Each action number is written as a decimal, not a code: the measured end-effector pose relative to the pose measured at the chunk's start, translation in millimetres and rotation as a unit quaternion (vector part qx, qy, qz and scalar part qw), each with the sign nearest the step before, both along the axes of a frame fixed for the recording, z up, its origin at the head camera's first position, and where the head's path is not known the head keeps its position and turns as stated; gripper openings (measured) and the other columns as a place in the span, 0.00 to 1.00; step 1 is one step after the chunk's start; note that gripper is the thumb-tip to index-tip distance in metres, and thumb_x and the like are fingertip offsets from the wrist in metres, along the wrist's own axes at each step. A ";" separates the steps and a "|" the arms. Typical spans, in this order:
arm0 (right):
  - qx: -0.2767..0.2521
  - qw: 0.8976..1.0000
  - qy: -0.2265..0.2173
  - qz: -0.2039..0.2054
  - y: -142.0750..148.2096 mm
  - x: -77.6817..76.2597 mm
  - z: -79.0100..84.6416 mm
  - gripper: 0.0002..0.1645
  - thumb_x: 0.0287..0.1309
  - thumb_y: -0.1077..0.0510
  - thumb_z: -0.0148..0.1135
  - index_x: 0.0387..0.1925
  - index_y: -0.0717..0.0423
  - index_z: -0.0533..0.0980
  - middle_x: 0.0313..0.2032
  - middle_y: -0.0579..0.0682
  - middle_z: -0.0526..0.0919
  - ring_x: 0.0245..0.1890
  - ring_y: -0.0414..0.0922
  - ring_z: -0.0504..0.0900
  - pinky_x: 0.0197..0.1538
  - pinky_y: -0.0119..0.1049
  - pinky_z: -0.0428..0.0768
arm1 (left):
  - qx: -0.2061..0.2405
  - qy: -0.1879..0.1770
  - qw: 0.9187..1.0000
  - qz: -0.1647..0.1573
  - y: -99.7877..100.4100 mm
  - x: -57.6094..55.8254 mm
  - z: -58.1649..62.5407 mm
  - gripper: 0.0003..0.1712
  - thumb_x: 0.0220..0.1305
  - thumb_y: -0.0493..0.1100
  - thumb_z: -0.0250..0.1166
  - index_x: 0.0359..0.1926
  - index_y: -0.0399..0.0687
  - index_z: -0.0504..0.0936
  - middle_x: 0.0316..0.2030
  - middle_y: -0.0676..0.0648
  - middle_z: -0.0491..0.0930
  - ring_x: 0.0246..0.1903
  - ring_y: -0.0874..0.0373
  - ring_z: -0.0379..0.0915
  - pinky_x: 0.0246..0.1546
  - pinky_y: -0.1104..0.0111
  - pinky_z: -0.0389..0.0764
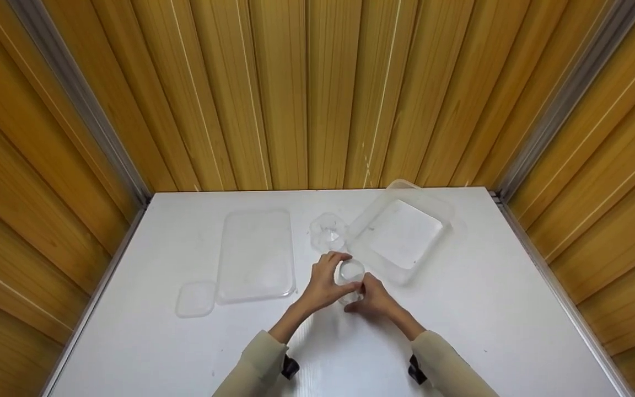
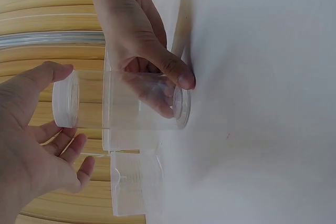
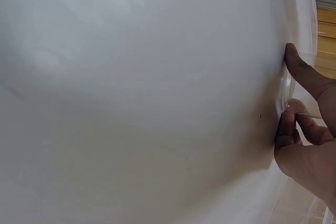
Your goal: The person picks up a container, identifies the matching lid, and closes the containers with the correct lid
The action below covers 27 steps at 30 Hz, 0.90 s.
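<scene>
A clear plastic jar (image 2: 139, 100) with a ribbed screw lid (image 2: 64, 100) stands upright on the white table, between both hands. My left hand (image 1: 324, 284) holds the lid from above, thumb on one side and fingertips on the other. Low on the body, my right hand (image 1: 377, 300) grips the jar near its base, the thumb (image 2: 181, 77) across the lower wall and the fingers behind it. In the right wrist view the right hand (image 3: 310, 140) is close to the table surface, beside the jar's base (image 3: 286, 87).
Just behind the hands sits a small faceted clear container (image 1: 328, 231). A large rectangular clear container (image 1: 375, 262) lies angled at the back right. To the left are a large flat lid (image 1: 257, 256) and a small square lid (image 1: 195, 299). Wood-patterned walls (image 1: 279, 94) enclose the table.
</scene>
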State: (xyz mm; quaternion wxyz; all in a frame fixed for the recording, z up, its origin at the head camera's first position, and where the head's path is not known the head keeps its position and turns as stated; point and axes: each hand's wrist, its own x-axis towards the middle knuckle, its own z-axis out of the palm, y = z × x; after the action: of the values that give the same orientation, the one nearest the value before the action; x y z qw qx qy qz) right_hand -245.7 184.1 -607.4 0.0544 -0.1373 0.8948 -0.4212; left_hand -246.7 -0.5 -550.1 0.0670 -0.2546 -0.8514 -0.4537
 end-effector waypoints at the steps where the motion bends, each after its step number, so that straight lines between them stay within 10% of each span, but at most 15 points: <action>1: -0.003 1.000 -0.001 0.002 0.2 0.3 0.4 0.37 0.40 0.62 0.84 0.49 0.68 0.71 0.41 0.55 0.77 0.40 0.45 0.72 0.43 0.35 0.73 | -0.002 -0.002 1.000 -0.008 -1.6 -0.9 0.2 0.32 0.57 0.49 0.77 0.59 0.41 0.78 0.56 0.43 0.80 0.56 0.47 0.72 0.54 0.58 0.67; 7: -0.011 1.000 -0.011 0.004 -0.2 -0.5 2.0 0.40 0.40 0.62 0.84 0.53 0.69 0.70 0.43 0.57 0.77 0.41 0.46 0.73 0.45 0.36 0.74 | -0.025 0.005 0.999 -0.030 -6.7 -3.6 2.5 0.33 0.58 0.47 0.76 0.61 0.41 0.78 0.58 0.43 0.79 0.58 0.46 0.72 0.56 0.54 0.68; 16: -0.031 0.999 0.018 0.013 0.4 -2.3 0.7 0.44 0.36 0.65 0.85 0.55 0.73 0.70 0.49 0.64 0.80 0.47 0.49 0.79 0.51 0.40 0.81 | -0.041 0.053 0.993 0.097 9.0 5.2 1.9 0.35 0.45 0.55 0.83 0.50 0.43 0.81 0.45 0.47 0.82 0.48 0.51 0.75 0.47 0.59 0.73; 27: -0.011 0.998 0.059 0.010 -2.9 0.6 -3.5 0.44 0.39 0.55 0.85 0.56 0.69 0.74 0.45 0.58 0.80 0.42 0.45 0.74 0.45 0.35 0.75 | -0.031 0.068 0.991 0.108 10.8 5.8 2.6 0.32 0.43 0.52 0.84 0.46 0.42 0.82 0.43 0.46 0.82 0.45 0.52 0.74 0.44 0.64 0.70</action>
State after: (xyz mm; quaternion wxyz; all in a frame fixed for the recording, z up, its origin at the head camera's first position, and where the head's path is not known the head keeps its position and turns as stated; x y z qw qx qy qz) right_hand -245.0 181.2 -610.9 0.0039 -0.1716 0.8906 -0.4212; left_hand -240.9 10.3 -547.5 0.1652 -0.1933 -0.8810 -0.3991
